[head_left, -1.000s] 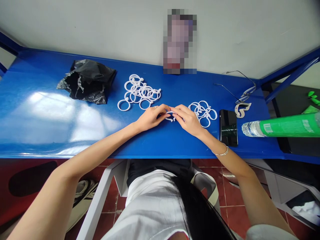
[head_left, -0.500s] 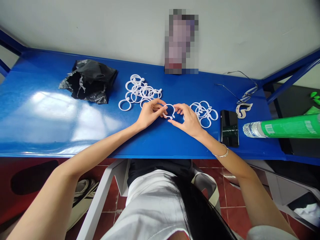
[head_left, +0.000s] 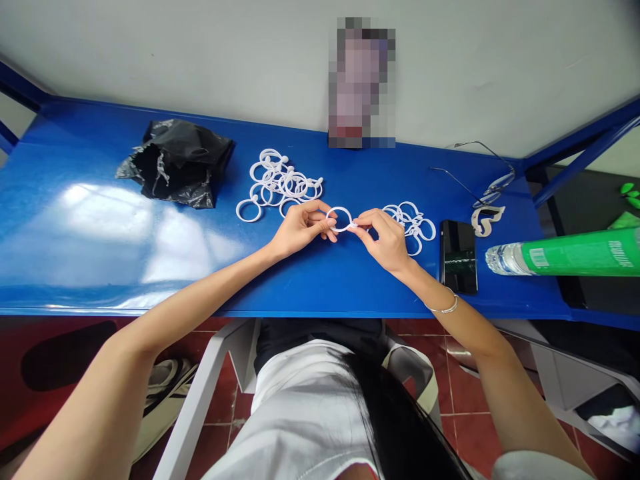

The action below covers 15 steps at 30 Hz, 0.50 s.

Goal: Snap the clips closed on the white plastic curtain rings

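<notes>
Between both hands I hold one white plastic ring (head_left: 339, 211) just above the blue table (head_left: 100, 227). My left hand (head_left: 300, 227) pinches the ring's left side. On the ring's right side, my right hand (head_left: 383, 237) pinches its clasp end. A pile of white rings (head_left: 280, 183) lies behind my left hand. A smaller pile of rings (head_left: 413, 223) lies just right of my right hand.
A crumpled black plastic bag (head_left: 175, 163) lies at the back left. A black phone (head_left: 457, 257), a white heart-shaped piece (head_left: 487, 219), glasses (head_left: 483, 180) and a lying green-labelled bottle (head_left: 565, 253) are on the right. A blurred object (head_left: 361, 83) stands against the wall.
The hands rose from the table with the ring. It was pressed flat between the fingers, then turned up so its loop shows, now held at both sides.
</notes>
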{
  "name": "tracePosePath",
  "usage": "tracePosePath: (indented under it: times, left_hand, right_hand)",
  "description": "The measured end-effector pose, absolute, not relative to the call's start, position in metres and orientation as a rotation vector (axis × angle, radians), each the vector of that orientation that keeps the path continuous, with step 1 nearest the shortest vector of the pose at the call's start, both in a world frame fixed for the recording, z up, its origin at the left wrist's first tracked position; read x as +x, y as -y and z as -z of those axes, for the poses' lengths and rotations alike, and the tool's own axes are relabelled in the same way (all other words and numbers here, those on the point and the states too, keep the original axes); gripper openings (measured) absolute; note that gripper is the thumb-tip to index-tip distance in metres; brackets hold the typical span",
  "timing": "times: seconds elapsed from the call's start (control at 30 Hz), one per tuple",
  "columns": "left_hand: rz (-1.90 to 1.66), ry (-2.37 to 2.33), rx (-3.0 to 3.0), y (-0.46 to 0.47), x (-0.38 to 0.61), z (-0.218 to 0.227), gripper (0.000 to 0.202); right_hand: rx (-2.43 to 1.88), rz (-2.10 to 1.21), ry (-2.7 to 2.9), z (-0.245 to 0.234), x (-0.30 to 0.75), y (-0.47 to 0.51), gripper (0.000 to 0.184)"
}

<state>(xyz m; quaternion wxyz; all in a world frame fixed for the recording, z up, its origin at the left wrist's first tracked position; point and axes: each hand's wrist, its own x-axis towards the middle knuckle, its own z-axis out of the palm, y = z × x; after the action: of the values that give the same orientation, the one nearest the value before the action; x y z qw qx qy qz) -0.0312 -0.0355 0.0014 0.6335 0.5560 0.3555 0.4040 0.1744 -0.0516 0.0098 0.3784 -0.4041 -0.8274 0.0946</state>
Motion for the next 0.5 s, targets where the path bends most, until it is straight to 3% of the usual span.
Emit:
tracePosePath:
  times: [0.27, 0.5]
  left_hand:
    - [-0.9, -0.736, 1.383, 0.0375, -0.0337, -0.0063, 0.054]
    - [-0.991, -0.889, 1.92, 0.0387, -0.0367, -0.0011, 0.059]
  right_hand:
    - [-1.024, -0.265, 2.077, -0.009, 0.1776, 0.0488, 0.014]
    - [-1.013, -0.248, 2.062, -0.0106, 0.179, 0.0482, 0.014]
